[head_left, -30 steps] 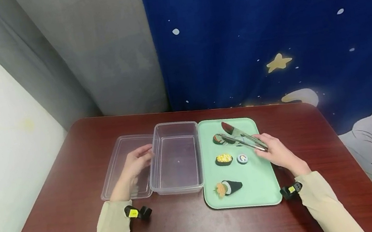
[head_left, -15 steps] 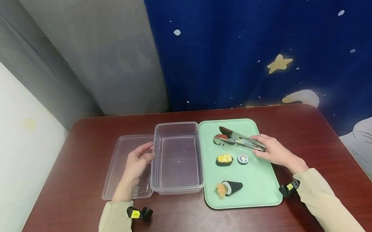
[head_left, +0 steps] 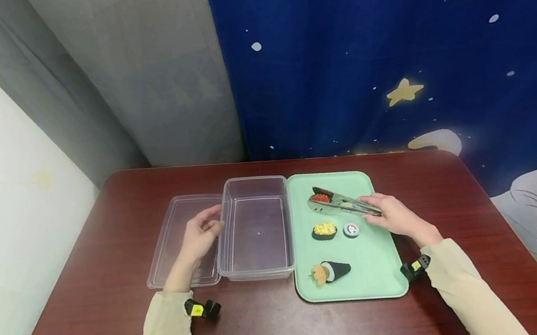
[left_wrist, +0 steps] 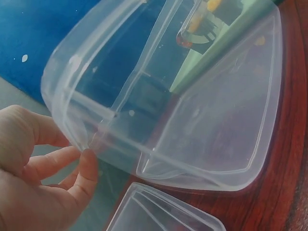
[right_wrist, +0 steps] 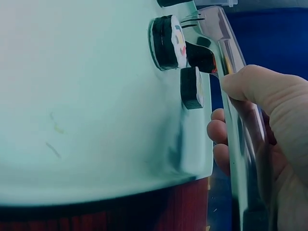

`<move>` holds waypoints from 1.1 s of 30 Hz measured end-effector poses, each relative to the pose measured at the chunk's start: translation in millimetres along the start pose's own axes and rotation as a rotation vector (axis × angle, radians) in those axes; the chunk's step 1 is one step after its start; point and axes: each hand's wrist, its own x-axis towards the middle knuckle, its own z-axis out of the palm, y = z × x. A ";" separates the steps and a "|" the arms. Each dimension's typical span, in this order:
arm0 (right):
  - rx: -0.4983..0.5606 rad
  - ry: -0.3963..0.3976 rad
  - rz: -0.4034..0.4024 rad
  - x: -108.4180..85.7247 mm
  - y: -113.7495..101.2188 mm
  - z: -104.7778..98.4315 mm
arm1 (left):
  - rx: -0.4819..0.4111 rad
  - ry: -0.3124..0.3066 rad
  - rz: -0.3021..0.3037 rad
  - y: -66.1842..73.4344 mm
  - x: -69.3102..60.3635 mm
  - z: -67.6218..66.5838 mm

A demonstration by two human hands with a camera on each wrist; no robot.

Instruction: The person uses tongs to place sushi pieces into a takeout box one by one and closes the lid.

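Note:
My left hand (head_left: 201, 236) pinches the left rim of a clear plastic container (head_left: 256, 233); its fingertips meet the rim in the left wrist view. My right hand (head_left: 394, 214) grips metal tongs (head_left: 354, 205), thumb on one arm and fingers round the other (right_wrist: 240, 125). The tongs' tips stand on either side of a red-topped sushi piece (head_left: 320, 198) on the green tray (head_left: 372, 268). Below it on the tray lie a yellow-topped sushi (head_left: 324, 231), a round sushi roll (head_left: 351, 230) and a cone-shaped hand roll (head_left: 336, 269). A dark sushi piece (right_wrist: 191, 87) shows in the right wrist view.
A clear lid (head_left: 167, 258) lies left of the container on the dark red table (head_left: 267, 330). The tray's left edge sits against the container's right side. Grey and blue curtains (head_left: 311, 68) hang behind the table.
The tongs have moved left and slightly down, and their tips have closed in around the red-topped sushi. My right hand has shifted slightly left. My left hand has stayed at the container's rim.

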 end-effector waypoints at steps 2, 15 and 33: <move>-0.017 0.004 -0.008 0.9 1.0 -0.7 | -0.004 -0.004 -0.006 0.4 0.3 -0.2; -0.031 -0.001 -0.030 3.9 3.2 -5.6 | -0.018 -0.017 -0.031 1.1 -0.2 -1.0; -0.005 0.057 -0.125 19.0 -9.5 -34.5 | -0.026 -0.022 -0.012 1.9 -0.7 -1.4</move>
